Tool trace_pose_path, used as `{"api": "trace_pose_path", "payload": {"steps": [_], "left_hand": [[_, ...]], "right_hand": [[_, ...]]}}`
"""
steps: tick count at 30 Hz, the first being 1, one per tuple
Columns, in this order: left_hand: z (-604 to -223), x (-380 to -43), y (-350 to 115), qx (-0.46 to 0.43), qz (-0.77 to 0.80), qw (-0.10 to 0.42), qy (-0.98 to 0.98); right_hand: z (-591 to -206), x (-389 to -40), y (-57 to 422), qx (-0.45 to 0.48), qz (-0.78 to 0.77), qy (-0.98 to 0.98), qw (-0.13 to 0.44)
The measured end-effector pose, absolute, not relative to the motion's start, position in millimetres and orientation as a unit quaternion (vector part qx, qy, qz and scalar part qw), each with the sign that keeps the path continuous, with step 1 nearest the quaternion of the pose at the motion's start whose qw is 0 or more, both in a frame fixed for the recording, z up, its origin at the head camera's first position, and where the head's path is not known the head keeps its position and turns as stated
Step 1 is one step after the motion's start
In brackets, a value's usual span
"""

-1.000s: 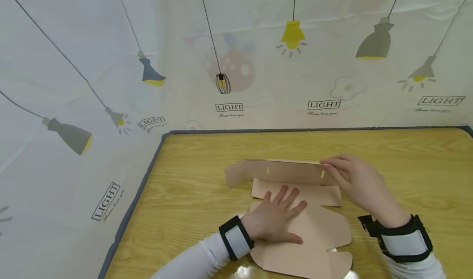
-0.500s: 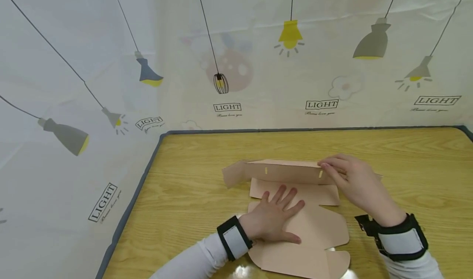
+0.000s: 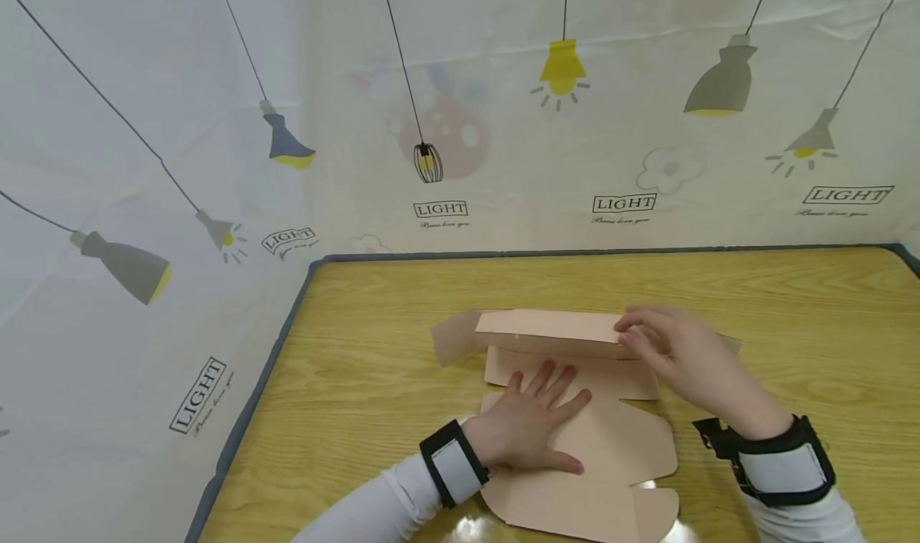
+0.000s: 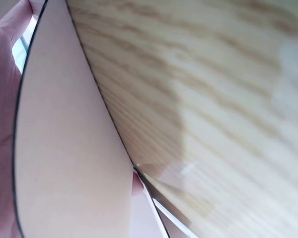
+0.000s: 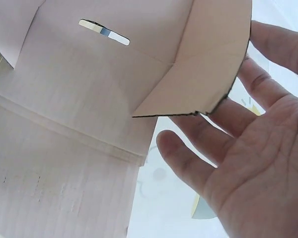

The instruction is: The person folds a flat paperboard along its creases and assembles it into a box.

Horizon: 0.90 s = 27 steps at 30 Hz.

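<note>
From the head, looking forward and down, standing far enough back to take in the left hand (image 3: 528, 423), the right hand (image 3: 686, 359), most of the cardboard (image 3: 621, 439), the wooden tabletop (image 3: 388, 311) and the lamp-printed backdrop (image 3: 503, 16). From the left wrist, peering very close along the cardboard and across the tabletop, sharing both with the head view, plus a sliver of hand. From the right wrist, facing a slotted panel (image 5: 89, 69) at close range, looking past the fingers (image 5: 186, 163) toward the backdrop, sharing right hand, cardboard and backdrop with the head view.
</note>
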<state>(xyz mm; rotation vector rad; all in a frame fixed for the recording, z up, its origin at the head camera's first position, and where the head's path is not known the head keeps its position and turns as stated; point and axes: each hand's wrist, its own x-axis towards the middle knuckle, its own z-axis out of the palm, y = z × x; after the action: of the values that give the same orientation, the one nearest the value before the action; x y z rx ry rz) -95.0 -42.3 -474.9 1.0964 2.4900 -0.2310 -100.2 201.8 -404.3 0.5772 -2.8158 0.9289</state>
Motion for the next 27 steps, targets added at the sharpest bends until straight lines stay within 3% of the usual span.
{"api": "trace_pose_path", "payload": {"steps": [16,27], "left_hand": [[-473.8,-93.1,-48.1,0.394,-0.041,0.187,0.899],[-456.6,-78.6,-63.9,0.42,0.038,0.109,0.9]], "right_hand": [[-407.7,-101.7,201.0,0.192,0.298,-0.935,0.015],[-404.8,-100.4,201.7,0.187,0.288,-0.939,0.015]]}}
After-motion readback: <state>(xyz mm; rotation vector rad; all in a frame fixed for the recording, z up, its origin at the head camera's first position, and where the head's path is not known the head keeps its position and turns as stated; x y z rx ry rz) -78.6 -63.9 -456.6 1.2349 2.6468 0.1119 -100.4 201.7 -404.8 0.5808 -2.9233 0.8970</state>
